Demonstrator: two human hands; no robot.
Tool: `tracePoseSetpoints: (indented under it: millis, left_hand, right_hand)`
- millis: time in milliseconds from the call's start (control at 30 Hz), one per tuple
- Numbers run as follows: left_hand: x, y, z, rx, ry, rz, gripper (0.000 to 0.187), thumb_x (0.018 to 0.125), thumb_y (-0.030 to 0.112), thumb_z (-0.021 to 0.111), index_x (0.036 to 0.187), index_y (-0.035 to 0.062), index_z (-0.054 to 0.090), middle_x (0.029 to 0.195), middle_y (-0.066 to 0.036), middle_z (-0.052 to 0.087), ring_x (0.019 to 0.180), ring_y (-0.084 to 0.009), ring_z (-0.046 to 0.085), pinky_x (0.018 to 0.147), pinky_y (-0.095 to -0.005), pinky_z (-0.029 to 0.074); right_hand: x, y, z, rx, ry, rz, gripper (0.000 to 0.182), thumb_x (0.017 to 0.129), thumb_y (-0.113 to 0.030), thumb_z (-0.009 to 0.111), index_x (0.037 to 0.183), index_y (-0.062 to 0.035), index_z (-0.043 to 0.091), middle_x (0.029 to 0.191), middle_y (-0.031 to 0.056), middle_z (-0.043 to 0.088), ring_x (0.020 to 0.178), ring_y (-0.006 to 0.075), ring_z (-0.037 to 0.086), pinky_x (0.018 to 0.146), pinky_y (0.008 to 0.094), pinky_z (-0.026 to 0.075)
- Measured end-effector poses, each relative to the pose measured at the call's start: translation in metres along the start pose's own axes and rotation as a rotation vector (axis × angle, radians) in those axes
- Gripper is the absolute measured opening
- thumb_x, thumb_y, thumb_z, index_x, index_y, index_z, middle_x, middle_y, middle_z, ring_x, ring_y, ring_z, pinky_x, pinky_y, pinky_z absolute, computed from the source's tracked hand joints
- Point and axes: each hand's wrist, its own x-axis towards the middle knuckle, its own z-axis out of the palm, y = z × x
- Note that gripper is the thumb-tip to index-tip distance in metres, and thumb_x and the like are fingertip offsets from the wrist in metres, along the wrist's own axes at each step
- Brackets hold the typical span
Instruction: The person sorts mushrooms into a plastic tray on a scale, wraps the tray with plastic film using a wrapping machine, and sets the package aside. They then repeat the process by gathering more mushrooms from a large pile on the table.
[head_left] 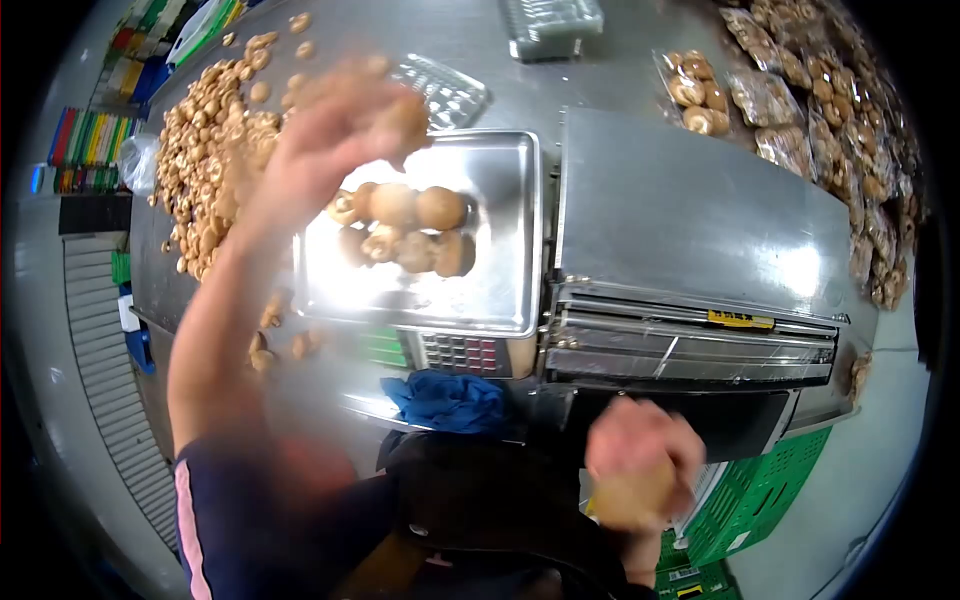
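My left hand (345, 125) is raised over the upper left corner of a steel weighing tray (500, 300), blurred by motion, its fingers closed round a brown mushroom (403, 122). Several mushrooms (440, 208) lie together in the tray. Below the tray shows a scale keypad (460, 353). At the lower right, in front of the flat steel machine, my right hand (650, 445) is closed round a pale brown mushroom (635, 495), also blurred. A big pile of loose mushrooms (205, 130) spreads left of the tray.
A steel machine (700, 220) with a flat top stands right of the tray. Bagged mushrooms (765, 98) are heaped at the upper right. Clear plastic trays (550, 25) lie at the back. A blue cloth (445, 402) sits below the keypad; green crates (765, 490) stand at the lower right.
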Motion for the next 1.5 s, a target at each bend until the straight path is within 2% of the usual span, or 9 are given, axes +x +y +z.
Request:
tracePoseSetpoints:
  millis: [100,233,300,433,733,900,1067,1300,1500]
  left_hand:
    - [-0.076,-0.025,-0.014,-0.181,0.203,-0.192,0.033,0.088,0.019,0.067,0.114,0.0012,0.057,0.106,-0.01,0.063,0.097,-0.0195,0.062,0.082,-0.0332,0.055]
    - [-0.108,-0.052,-0.016,-0.35,0.272,-0.189,0.023,0.091,0.012,0.061,0.112,0.0018,0.058,0.1,-0.004,0.064,0.089,-0.01,0.06,0.079,-0.0246,0.049]
    - [-0.107,-0.075,-0.014,-0.15,0.301,-0.065,0.02,0.092,0.015,0.059,0.106,0.0011,0.06,0.115,-0.011,0.062,0.127,-0.023,0.045,0.105,-0.0374,0.034]
    - [-0.106,-0.11,0.005,0.232,0.399,0.075,0.016,0.094,0.016,0.055,0.101,0.0037,0.061,0.141,-0.013,0.046,0.143,-0.0329,0.022,0.114,-0.0449,0.017]
    - [-0.123,-0.13,-0.014,0.197,0.569,0.08,0.03,0.089,0.015,0.059,0.116,0.0049,0.054,0.135,-0.017,0.047,0.131,-0.0337,0.038,0.11,-0.0415,0.027]
    - [-0.146,-0.129,-0.055,-0.035,0.503,-0.226,0.056,0.086,0.035,0.067,0.128,0.0019,0.05,0.117,-0.013,0.059,0.104,-0.0225,0.057,0.09,-0.0327,0.046]
    - [-0.133,-0.114,-0.053,0.056,0.377,-0.39,0.096,0.075,0.058,0.069,0.139,-0.005,0.036,0.125,-0.025,0.055,0.117,-0.0303,0.055,0.098,-0.0379,0.043]
    - [-0.103,-0.117,-0.045,0.158,0.235,-0.502,0.102,0.068,0.062,0.072,0.139,-0.0039,0.038,0.119,-0.025,0.059,0.112,-0.0308,0.058,0.096,-0.0363,0.044]
    - [-0.108,-0.122,-0.027,0.064,0.261,-0.47,0.078,0.076,0.041,0.077,0.132,-0.003,0.045,0.091,-0.009,0.061,0.075,-0.0126,0.058,0.061,-0.0266,0.046]
  right_hand:
    - [0.033,0.041,0.036,-0.393,-0.195,0.296,0.034,0.08,-0.01,0.073,0.108,0.0019,0.058,0.107,0.0101,0.058,0.091,0.0165,0.06,0.079,0.0312,0.05]
    - [0.076,0.131,0.074,-0.82,-0.25,-0.28,0.048,0.07,-0.015,0.082,0.108,-0.0033,0.055,0.114,0.0122,0.054,0.094,0.0258,0.061,0.078,0.0332,0.052]
    - [0.092,0.149,0.088,-0.946,-0.269,-0.409,0.041,0.071,-0.014,0.081,0.099,-0.0039,0.053,0.118,0.012,0.051,0.102,0.0273,0.057,0.079,0.0358,0.052]
    - [0.101,0.199,0.077,-1.097,-0.282,-0.476,0.037,0.072,-0.015,0.08,0.093,-0.0037,0.051,0.12,0.0126,0.05,0.107,0.0319,0.056,0.082,0.0372,0.052]
    - [0.089,0.175,0.08,-1.281,-0.143,-0.399,0.031,0.079,-0.019,0.072,0.099,-0.002,0.055,0.124,0.0167,0.049,0.111,0.0327,0.053,0.093,0.0387,0.045]
    - [0.077,0.161,0.056,-1.207,0.027,-0.124,0.057,0.084,-0.034,0.069,0.123,0.0027,0.048,0.125,0.0211,0.048,0.109,0.0292,0.054,0.091,0.0385,0.046]
    - [0.089,0.156,0.062,-1.312,0.057,0.124,0.081,0.085,-0.049,0.064,0.138,0.0058,0.035,0.129,0.0236,0.048,0.103,0.027,0.058,0.09,0.0375,0.048]
    - [0.113,0.164,0.072,-1.552,0.001,0.368,0.094,0.083,-0.067,0.053,0.14,0.0057,0.032,0.136,0.027,0.044,0.121,0.0395,0.051,0.1,0.0472,0.041]
    - [0.112,0.173,0.063,-1.543,-0.093,0.178,0.087,0.082,-0.059,0.061,0.134,0.0065,0.038,0.125,0.0272,0.047,0.102,0.0412,0.061,0.085,0.0453,0.051]
